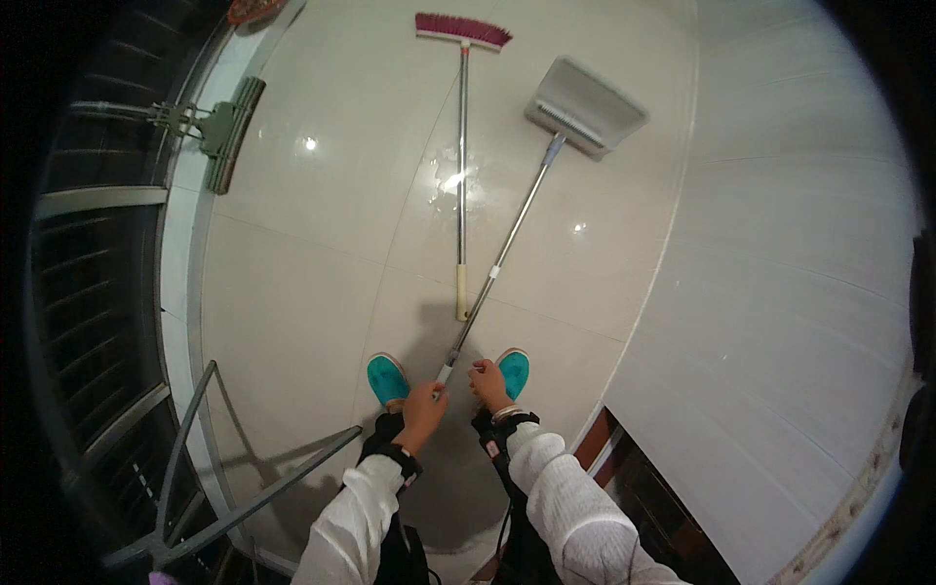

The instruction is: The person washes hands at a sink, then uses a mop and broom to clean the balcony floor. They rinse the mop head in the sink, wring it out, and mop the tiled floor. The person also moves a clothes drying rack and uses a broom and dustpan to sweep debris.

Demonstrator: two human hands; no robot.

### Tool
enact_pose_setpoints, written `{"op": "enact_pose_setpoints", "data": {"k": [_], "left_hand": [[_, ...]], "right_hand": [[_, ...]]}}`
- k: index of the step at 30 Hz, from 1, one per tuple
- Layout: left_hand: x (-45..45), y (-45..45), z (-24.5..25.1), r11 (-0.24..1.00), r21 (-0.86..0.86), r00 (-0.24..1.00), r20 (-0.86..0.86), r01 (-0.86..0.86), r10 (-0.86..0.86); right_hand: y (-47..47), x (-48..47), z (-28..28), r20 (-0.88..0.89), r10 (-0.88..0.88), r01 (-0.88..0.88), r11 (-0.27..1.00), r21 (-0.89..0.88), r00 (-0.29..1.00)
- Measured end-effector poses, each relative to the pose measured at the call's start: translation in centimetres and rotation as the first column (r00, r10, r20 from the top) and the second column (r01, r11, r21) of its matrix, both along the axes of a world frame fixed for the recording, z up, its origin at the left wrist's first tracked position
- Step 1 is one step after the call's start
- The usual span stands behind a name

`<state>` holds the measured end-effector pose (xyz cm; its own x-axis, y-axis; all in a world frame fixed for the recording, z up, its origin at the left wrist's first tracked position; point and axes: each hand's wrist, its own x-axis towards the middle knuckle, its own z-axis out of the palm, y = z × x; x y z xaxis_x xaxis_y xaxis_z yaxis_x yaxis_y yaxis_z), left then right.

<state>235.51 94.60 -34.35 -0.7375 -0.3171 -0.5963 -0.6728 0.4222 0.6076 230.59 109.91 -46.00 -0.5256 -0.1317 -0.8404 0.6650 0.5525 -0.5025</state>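
My left hand (424, 413) is closed around the end of a long-handled dustpan's metal pole (516, 223). The grey plastic dustpan pan (585, 106) is at the far end, up and to the right. Just right of that grip, my right hand (488, 384) has its fingers curled, apart from the pole. Whether anything small sits in those fingers is hard to make out. A broom with dark pink bristles (462, 29) and a metal handle (462, 161) lies on the tiled floor. Its cream grip (461, 291) ends beside the dustpan pole.
A wet-looking patch (442, 175) shines beside the broom handle. To the left, a green squeeze mop head (230, 135) juts over the ledge, and a grey metal frame (256, 504) stands near my left arm. A pale wall (768, 256) bounds the right side.
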Motion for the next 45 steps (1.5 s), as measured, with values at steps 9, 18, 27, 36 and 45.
{"op": "enact_pose_setpoints", "data": {"k": [9,18,27,36,45], "left_hand": [[-12.4,1.1,-20.8,0.957,-0.288,0.998,-0.047,0.024,-0.04],[-15.9,1.2,-24.6,0.982,-0.16,0.957,0.256,-0.095,0.135],[-21.0,-5.4,-2.4,0.979,0.034,0.969,-0.141,-0.202,0.205],[-23.4,-6.7,31.2,0.865,0.434,0.965,0.046,-0.254,0.26],[-7.5,0.3,49.0,0.875,0.373,0.951,0.118,-0.308,0.285]], "right_hand": [[-1.3,3.7,-10.3,0.139,0.086,-0.113,0.974,0.195,0.987],[-4.1,2.6,-13.0,-0.003,0.065,-0.063,0.973,0.222,0.998],[-1.1,1.5,4.4,0.076,-0.302,0.306,0.951,-0.049,0.95],[6.2,-14.9,34.7,0.013,-0.608,0.543,0.699,-0.465,0.794],[17.7,-13.4,53.7,0.442,-0.538,0.69,0.637,-0.344,0.717]]}}
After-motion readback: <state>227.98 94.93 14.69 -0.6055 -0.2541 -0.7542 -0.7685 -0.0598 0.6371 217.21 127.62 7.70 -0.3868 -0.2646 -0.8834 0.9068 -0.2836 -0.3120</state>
